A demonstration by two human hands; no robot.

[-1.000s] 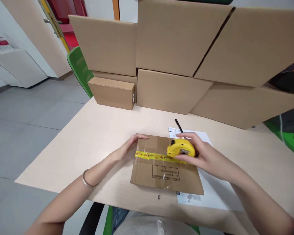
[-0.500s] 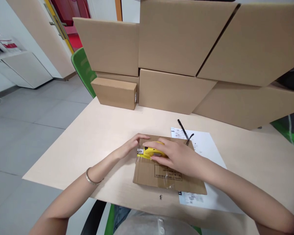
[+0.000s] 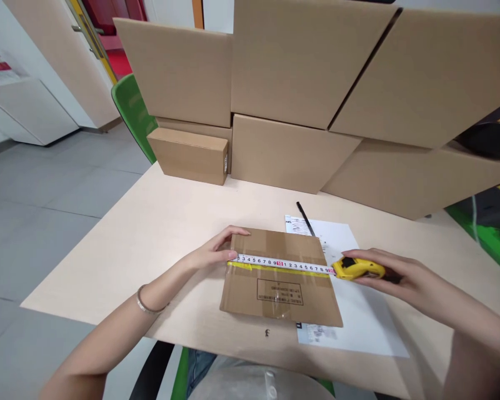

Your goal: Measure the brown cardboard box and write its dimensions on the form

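A flat brown cardboard box (image 3: 283, 244) with printed text and clear tape lies in front of me. The white, numbered blade of a tape measure (image 3: 360, 269) stretches across its top from left to right. My left hand (image 3: 216, 249) is at the box's left edge, its thumb pressing the blade's end and its fingers over the far left corner. Beyond the right edge, my right hand (image 3: 400, 275) is closed around the yellow case. A yellow strip (image 3: 291, 270) runs along the blade's near side.
White paper sheets (image 3: 370, 322) lie partly under the box, with a black pen (image 3: 305, 218) at their far end. A smaller carton (image 3: 191, 155) and several large cartons (image 3: 291, 155) wall off the table's back. A green chair (image 3: 133, 116) stands behind the left side.
My right hand has pulled the yellow case rightward off the box, drawing out the blade. My left thumb has come down on the blade's end.
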